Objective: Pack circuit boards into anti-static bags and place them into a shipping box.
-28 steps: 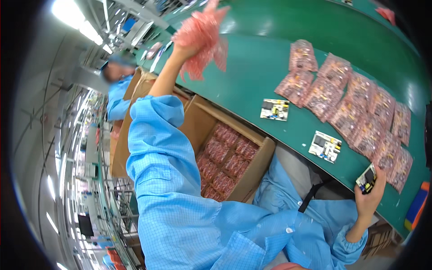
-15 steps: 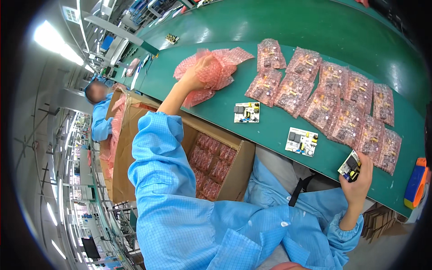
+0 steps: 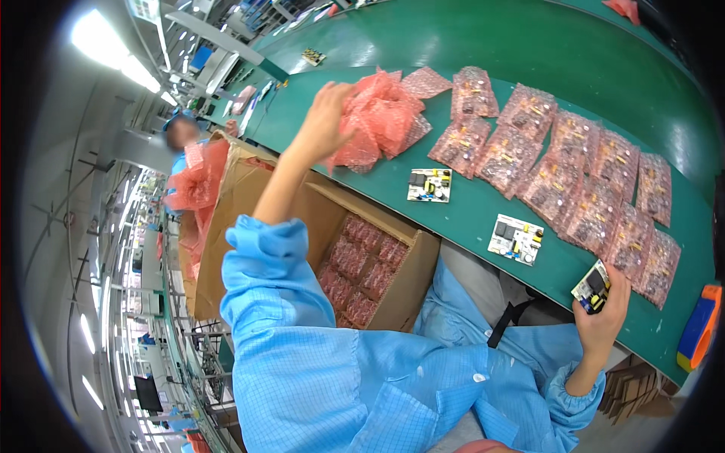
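My left hand is open, fingers apart, at the left edge of a loose pile of pink bubble-wrap bags on the green table. My right hand grips a small circuit board by its edges at the table's near edge. Two more bare circuit boards lie face up between the hands: one white board near my right hand and another board closer to the pile. Beyond them, several boards packed in pink bubble-wrap bags lie in two slanting rows.
An open cardboard box below the table edge holds several wrapped boards. More pink wrap hangs over its left flap. An orange and blue tool lies at far right. A co-worker is at far left.
My left hand has come off the bubble-wrap pile and opened at its left side; the pile looks more bunched up. My right hand still holds the circuit board. The view has shifted slightly.
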The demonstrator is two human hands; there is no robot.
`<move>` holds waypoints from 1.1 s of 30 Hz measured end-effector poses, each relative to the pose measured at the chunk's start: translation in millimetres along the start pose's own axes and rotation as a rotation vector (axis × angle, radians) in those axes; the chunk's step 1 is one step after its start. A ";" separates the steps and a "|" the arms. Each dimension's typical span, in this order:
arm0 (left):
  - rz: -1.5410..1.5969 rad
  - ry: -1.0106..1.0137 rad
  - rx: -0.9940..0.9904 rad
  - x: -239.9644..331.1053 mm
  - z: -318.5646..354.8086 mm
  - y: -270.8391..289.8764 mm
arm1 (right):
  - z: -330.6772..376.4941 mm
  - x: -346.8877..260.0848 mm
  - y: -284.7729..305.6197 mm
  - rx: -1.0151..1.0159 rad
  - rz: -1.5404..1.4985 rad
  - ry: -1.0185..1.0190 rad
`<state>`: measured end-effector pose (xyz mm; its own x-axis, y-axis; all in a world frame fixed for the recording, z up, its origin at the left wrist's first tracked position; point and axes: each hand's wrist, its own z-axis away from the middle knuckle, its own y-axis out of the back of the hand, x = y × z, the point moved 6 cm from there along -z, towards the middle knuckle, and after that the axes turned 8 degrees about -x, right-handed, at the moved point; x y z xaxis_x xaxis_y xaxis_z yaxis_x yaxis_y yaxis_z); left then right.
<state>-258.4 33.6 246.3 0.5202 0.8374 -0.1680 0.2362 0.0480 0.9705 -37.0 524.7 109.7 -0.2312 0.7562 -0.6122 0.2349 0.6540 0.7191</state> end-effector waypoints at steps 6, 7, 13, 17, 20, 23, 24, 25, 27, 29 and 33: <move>0.387 -0.206 0.014 185.6 8.9 -6.1 | 7.4 5.5 2.9 0.028 0.067 -0.045; 0.444 -0.230 0.006 210.0 14.0 -9.0 | 6.6 3.9 -1.2 0.015 0.073 -0.056; 0.450 -0.141 0.016 229.3 16.3 -48.6 | -1.4 -0.8 -1.3 0.013 0.064 -0.090; 0.479 -0.135 0.038 220.2 13.0 -56.0 | -3.1 -5.3 -0.7 -0.009 0.087 -0.017; 0.412 -0.044 0.088 193.7 13.6 -55.7 | -4.1 -1.8 -1.2 -0.018 0.023 -0.045; 0.316 0.059 0.167 166.4 28.4 -49.2 | -1.2 0.3 -3.2 -0.035 0.041 -0.063; 0.303 0.068 0.171 156.8 31.2 -51.9 | -2.1 -0.6 -3.0 -0.035 0.058 -0.047; 0.302 0.174 0.214 138.9 33.3 -56.2 | -3.5 -0.9 -2.3 -0.032 0.049 -0.034; 0.295 0.286 0.260 123.4 30.0 -51.0 | -2.8 0.6 -1.6 -0.047 0.045 -0.052; 0.335 0.549 0.320 108.2 24.6 -49.2 | -1.9 0.6 -2.6 -0.041 0.032 -0.055; -0.035 0.610 0.221 97.1 7.3 -57.2 | -3.7 -3.3 -3.1 -0.037 0.049 -0.050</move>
<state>-215.5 108.2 173.2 -0.0351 0.9994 -0.0078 0.4414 0.0225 0.8970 -40.4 520.1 110.7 -0.1729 0.7878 -0.5911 0.2095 0.6158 0.7595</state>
